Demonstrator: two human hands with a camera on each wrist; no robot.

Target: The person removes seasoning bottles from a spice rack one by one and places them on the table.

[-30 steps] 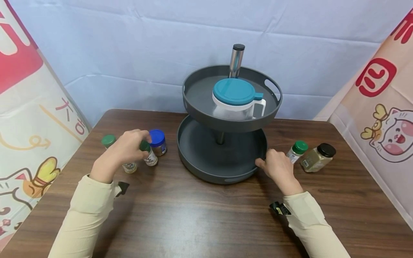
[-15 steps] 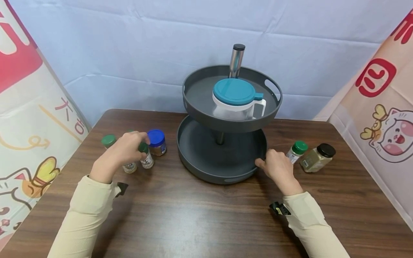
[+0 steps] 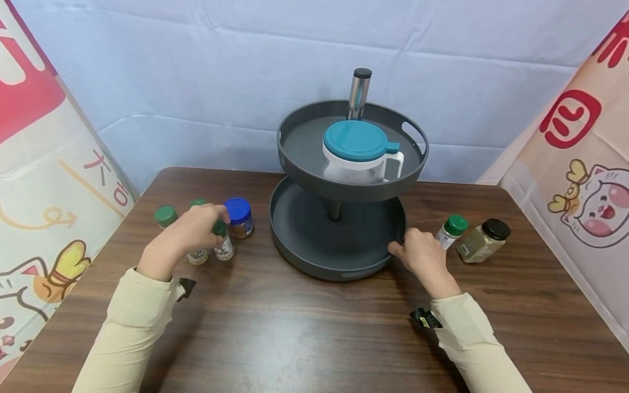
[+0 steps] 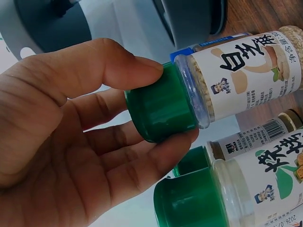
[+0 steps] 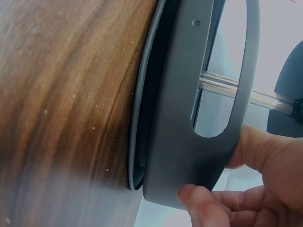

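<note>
My left hand (image 3: pixel 189 229) grips the green cap of a sesame seed bottle (image 4: pixel 244 73), thumb on one side and fingers on the other. The bottle stands at the table's left, its white label showing in the left wrist view. Right beside it are two more green-capped seasoning bottles, one nearer (image 4: pixel 191 201) and one partly hidden (image 4: pixel 191 161). A blue-lidded jar (image 3: pixel 239 215) stands just behind. On the other side, my right hand (image 3: pixel 420 254) pinches the rim of the two-tier stand's dark grey lower tray (image 5: pixel 173 137), near its handle slot.
The upper tray (image 3: pixel 304 177) carries a clear pitcher with a teal lid (image 3: pixel 356 141); a metal post (image 3: pixel 359 95) rises behind it. Right of the stand are a green-capped bottle (image 3: pixel 452 229) and a black-lidded jar (image 3: pixel 484 240). Cloth backdrops border the wooden table (image 3: pixel 295 338).
The sesame bottle has shifted slightly left, closer to the other bottles, with my left hand at its cap. Another green cap now shows behind that hand. My right hand stays at the tray.
</note>
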